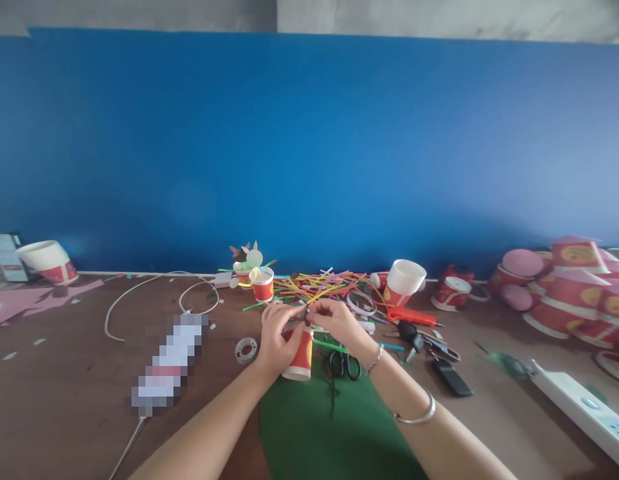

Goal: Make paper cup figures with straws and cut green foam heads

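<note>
Close together over the green sheet (319, 427), my left hand (278, 340) and my right hand (338, 321) meet fingertip to fingertip. A small dark piece (307, 315) shows between the pinched fingers of both; its kind is too small to make out. Right below them a red paper cup (301, 360) stands with its white rim down, partly hidden by my left hand, which lies against its side. Black-handled scissors (345, 365) lie just right of the cup. A tape roll (246, 350) rests to the left of my left hand.
Colourful pipe cleaners (329, 287) are heaped behind the hands. Cup figures (262, 285), a white-and-red cup (404, 280) and an orange glue gun (412, 316) surround them. A blurred phone (172, 360) lies left; a key fob (450, 375), power strip (584, 407) and stacked cups (564, 300) are right.
</note>
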`<act>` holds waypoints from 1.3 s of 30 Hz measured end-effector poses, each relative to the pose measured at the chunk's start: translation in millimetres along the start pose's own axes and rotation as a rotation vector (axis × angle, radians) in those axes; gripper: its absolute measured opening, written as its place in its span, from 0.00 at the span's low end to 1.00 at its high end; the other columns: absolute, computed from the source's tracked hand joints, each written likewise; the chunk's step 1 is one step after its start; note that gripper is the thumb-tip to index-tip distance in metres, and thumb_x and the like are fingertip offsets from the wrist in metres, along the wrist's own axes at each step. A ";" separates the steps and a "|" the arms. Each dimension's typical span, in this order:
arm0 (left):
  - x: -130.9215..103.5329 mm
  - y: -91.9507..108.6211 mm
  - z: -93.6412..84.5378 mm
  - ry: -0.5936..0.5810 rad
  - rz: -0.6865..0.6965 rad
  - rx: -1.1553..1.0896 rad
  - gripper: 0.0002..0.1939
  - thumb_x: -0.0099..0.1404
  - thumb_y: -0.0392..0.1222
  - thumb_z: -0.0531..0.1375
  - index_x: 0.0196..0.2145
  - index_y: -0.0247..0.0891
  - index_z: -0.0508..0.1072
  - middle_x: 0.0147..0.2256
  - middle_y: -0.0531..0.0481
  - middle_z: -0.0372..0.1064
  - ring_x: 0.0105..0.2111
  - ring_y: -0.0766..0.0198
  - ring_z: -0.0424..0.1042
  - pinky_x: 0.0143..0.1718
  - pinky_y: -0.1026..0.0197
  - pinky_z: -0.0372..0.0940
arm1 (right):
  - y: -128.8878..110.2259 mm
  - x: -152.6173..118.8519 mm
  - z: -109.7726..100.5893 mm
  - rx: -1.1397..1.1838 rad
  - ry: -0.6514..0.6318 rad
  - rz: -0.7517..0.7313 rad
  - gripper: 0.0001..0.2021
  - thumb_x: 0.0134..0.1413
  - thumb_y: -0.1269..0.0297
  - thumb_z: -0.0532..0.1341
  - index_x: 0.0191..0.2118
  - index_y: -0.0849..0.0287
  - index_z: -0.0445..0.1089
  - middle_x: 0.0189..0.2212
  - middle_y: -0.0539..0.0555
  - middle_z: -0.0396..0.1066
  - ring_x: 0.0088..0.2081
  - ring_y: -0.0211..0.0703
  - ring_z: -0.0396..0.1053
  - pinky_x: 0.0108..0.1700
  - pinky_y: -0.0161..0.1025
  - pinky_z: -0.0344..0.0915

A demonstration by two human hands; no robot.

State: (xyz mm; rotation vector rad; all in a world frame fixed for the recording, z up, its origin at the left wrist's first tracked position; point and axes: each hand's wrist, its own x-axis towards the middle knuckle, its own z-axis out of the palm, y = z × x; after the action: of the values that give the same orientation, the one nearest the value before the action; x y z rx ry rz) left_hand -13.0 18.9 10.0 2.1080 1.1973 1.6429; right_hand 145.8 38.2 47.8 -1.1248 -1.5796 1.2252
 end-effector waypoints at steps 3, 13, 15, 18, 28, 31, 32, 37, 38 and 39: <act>-0.9 -0.5 2.3 -0.008 -0.002 0.019 0.14 0.59 0.35 0.58 0.43 0.44 0.74 0.33 0.50 0.73 0.37 0.58 0.69 0.52 0.49 0.56 | 3.5 0.0 1.2 -0.039 -0.017 -0.024 0.08 0.44 0.62 0.62 0.25 0.62 0.67 0.21 0.48 0.66 0.26 0.35 0.62 0.32 0.34 0.59; -2.6 -7.4 5.1 -0.075 -0.001 -0.025 0.18 0.58 0.32 0.57 0.46 0.42 0.72 0.39 0.47 0.72 0.42 0.57 0.68 0.52 0.49 0.57 | 8.2 0.3 2.6 -0.138 -0.034 -0.090 0.06 0.45 0.65 0.60 0.24 0.62 0.68 0.22 0.48 0.66 0.26 0.34 0.61 0.31 0.33 0.58; -3.1 -8.2 6.1 -0.077 -0.019 -0.023 0.16 0.58 0.33 0.58 0.45 0.41 0.73 0.38 0.47 0.72 0.41 0.57 0.69 0.51 0.50 0.57 | 7.0 1.1 3.2 -0.156 -0.029 -0.099 0.07 0.45 0.64 0.60 0.24 0.62 0.68 0.21 0.47 0.66 0.26 0.34 0.60 0.30 0.32 0.57; -2.2 -7.2 6.0 -0.055 -0.083 -0.042 0.15 0.59 0.33 0.58 0.44 0.42 0.73 0.34 0.49 0.72 0.37 0.59 0.69 0.48 0.52 0.61 | 3.2 2.9 -5.1 -0.266 -0.032 -0.078 0.10 0.48 0.61 0.58 0.25 0.62 0.70 0.20 0.48 0.66 0.25 0.35 0.60 0.29 0.32 0.56; 3.0 -1.2 1.5 0.069 -0.374 -0.294 0.08 0.62 0.43 0.57 0.34 0.36 0.73 0.35 0.45 0.74 0.38 0.59 0.73 0.38 0.60 0.67 | 20.1 11.7 -76.3 -1.320 0.324 0.295 0.14 0.49 0.71 0.56 0.41 0.63 0.75 0.46 0.66 0.69 0.51 0.59 0.64 0.45 0.47 0.59; 1.9 0.4 1.6 0.064 -0.373 -0.352 0.08 0.63 0.43 0.57 0.34 0.36 0.71 0.37 0.44 0.74 0.40 0.59 0.73 0.39 0.61 0.68 | 23.0 12.2 -78.8 -1.333 0.301 0.295 0.11 0.47 0.74 0.56 0.33 0.63 0.76 0.42 0.65 0.72 0.50 0.59 0.65 0.45 0.48 0.58; 1.1 0.5 1.6 0.064 -0.364 -0.356 0.07 0.64 0.43 0.56 0.35 0.36 0.70 0.38 0.44 0.74 0.40 0.59 0.73 0.39 0.60 0.68 | 21.8 12.5 -78.1 -1.328 0.306 0.276 0.11 0.47 0.74 0.55 0.31 0.62 0.76 0.40 0.64 0.73 0.49 0.57 0.65 0.46 0.47 0.58; -3.3 -1.7 1.8 0.064 -0.270 -0.222 0.07 0.66 0.41 0.53 0.37 0.38 0.69 0.37 0.44 0.74 0.41 0.59 0.73 0.42 0.58 0.66 | 10.0 13.9 -64.1 -1.090 0.287 0.073 0.09 0.54 0.67 0.54 0.31 0.60 0.71 0.31 0.56 0.74 0.36 0.45 0.70 0.39 0.39 0.59; -3.8 -2.0 1.7 0.059 -0.239 -0.178 0.07 0.66 0.40 0.53 0.38 0.38 0.69 0.37 0.45 0.74 0.41 0.58 0.72 0.43 0.57 0.66 | 8.4 13.4 -58.3 -0.935 0.243 0.005 0.09 0.55 0.66 0.53 0.32 0.59 0.70 0.29 0.53 0.74 0.31 0.41 0.69 0.35 0.36 0.59; -4.2 -2.1 1.7 0.052 -0.208 -0.137 0.08 0.67 0.39 0.52 0.39 0.38 0.70 0.37 0.45 0.74 0.42 0.58 0.72 0.45 0.57 0.65 | 7.3 12.4 -51.7 -0.769 0.190 -0.062 0.08 0.56 0.64 0.53 0.32 0.59 0.68 0.26 0.51 0.73 0.27 0.39 0.67 0.31 0.34 0.59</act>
State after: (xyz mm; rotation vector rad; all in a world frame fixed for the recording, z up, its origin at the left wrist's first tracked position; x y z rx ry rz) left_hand -12.7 17.8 5.2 1.8045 1.2340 1.6440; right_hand 192.9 63.7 51.4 -1.5842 -1.9709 0.4281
